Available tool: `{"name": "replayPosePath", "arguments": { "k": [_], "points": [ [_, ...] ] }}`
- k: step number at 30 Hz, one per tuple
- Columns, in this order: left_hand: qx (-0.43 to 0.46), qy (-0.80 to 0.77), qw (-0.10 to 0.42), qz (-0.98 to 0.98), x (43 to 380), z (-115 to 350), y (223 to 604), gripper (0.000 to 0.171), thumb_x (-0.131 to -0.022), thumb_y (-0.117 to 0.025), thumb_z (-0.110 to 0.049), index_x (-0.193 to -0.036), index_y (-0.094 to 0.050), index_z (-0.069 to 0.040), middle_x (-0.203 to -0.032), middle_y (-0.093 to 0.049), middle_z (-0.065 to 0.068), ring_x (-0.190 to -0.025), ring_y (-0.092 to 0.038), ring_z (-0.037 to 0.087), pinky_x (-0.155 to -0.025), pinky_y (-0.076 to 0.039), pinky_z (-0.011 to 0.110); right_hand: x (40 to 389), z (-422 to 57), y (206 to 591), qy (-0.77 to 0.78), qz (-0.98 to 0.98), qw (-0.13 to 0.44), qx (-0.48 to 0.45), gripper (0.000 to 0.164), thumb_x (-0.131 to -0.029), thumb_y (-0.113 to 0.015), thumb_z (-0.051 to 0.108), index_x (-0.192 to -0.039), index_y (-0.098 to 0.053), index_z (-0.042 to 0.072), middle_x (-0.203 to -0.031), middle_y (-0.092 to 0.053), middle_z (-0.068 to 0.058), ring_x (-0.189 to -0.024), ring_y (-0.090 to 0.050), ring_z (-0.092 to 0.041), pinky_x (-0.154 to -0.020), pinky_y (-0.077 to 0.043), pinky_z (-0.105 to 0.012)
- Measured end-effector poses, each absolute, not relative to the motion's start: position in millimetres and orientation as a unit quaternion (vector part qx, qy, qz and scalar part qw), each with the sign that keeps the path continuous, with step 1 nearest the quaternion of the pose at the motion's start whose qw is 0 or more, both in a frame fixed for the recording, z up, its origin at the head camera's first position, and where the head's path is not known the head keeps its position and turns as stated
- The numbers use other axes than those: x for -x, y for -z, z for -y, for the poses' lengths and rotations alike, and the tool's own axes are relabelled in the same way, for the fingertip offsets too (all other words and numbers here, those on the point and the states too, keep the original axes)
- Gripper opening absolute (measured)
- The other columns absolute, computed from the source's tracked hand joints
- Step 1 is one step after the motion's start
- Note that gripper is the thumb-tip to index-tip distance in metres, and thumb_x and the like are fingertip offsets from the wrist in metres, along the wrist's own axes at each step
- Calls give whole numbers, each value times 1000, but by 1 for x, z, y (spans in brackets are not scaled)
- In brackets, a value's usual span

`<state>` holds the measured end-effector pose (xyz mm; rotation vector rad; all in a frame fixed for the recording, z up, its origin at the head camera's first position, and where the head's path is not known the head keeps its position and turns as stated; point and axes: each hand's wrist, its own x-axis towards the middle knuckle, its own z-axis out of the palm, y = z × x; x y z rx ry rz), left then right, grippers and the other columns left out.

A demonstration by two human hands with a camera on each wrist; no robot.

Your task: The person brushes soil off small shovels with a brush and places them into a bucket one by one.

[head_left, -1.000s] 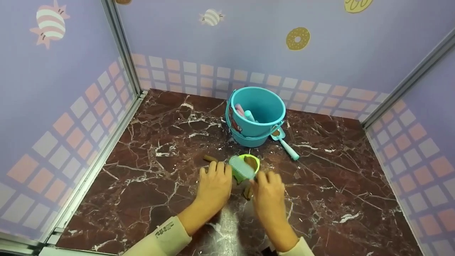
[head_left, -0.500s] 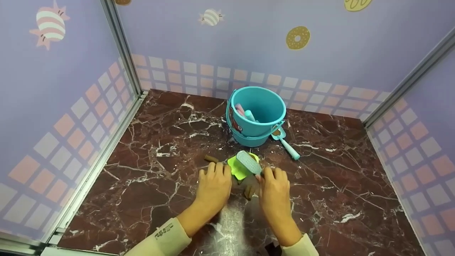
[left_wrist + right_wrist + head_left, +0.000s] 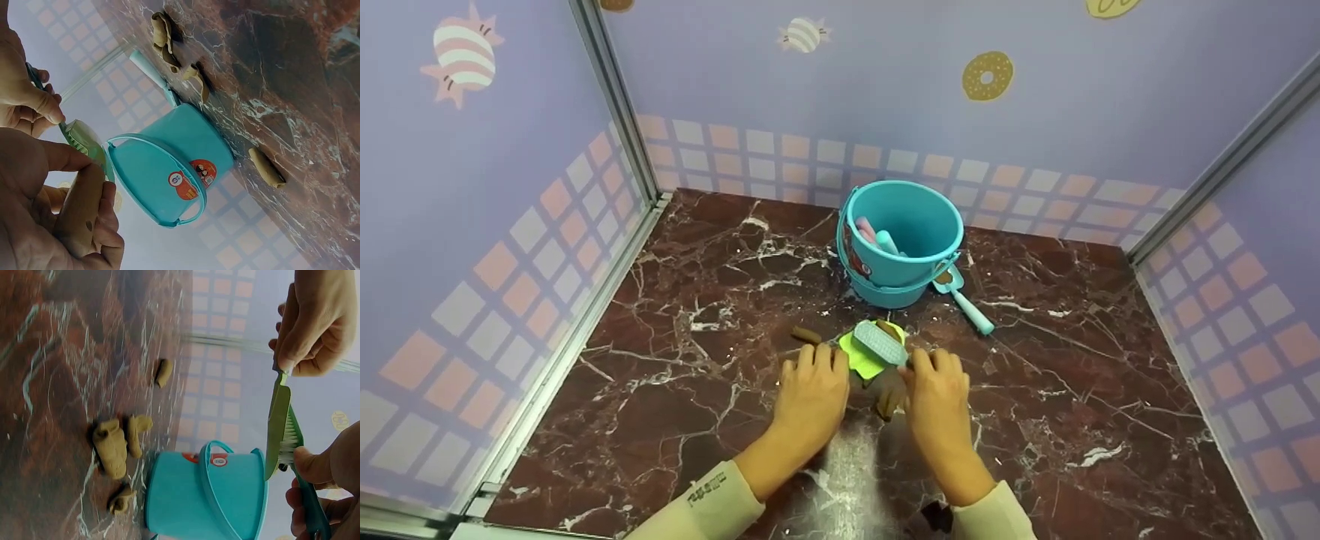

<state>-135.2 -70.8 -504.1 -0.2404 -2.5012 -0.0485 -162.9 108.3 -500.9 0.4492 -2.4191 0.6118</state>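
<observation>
My left hand [image 3: 810,386] grips a toy shovel by its brown handle [image 3: 81,208]; its yellow-green scoop [image 3: 864,360] points away from me. In my right hand [image 3: 939,394] is a brush [image 3: 880,343] with a green handle [image 3: 312,503] and white bristles [image 3: 289,441]. The bristles lie against the scoop in the right wrist view, both held up above the floor. A brown patch shows at the scoop's far edge in the head view. Below lie curled brown clay-like pieces [image 3: 111,449], and one separate piece [image 3: 806,334] rests left of the scoop.
A turquoise bucket [image 3: 889,289] stands behind the hands, holding pink and turquoise handles. Leaning out beside it on the right is a turquoise shovel [image 3: 971,311] with brown stuff on its blade. Patterned panels [image 3: 720,67] enclose the dark marbled surface [image 3: 660,420].
The right hand has shifted slightly right, and the brush has moved across the scoop. The scoop's surface has turned, so less of the brown patch shows. The left hand has barely moved.
</observation>
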Motion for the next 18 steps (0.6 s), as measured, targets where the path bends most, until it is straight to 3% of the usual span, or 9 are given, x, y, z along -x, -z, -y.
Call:
{"name": "replayPosePath", "arguments": {
  "k": [12, 18],
  "points": [
    [79, 21, 307, 948, 140, 72, 502, 21, -82, -74, -21, -97, -66, -8, -90, -63, 10, -84, -57, 28, -59, -43, 39, 144, -97, 502, -219, 906, 301, -202, 23, -91, -74, 21, -88, -56, 6, -82, -55, -9, -73, -50, -28, -62, -41, -39],
    [90, 25, 314, 945, 137, 70, 504, 23, -82, -75, -22, -98, -66, -8, -92, -63, 10, -83, -57, 27, -58, -44, 38, 156, -104, 501, -234, 915, 287, -162, 22, -88, -78, 18, -90, -59, 7, -83, -55, -10, -76, -52, -31, -64, -43, -45]
  ]
}}
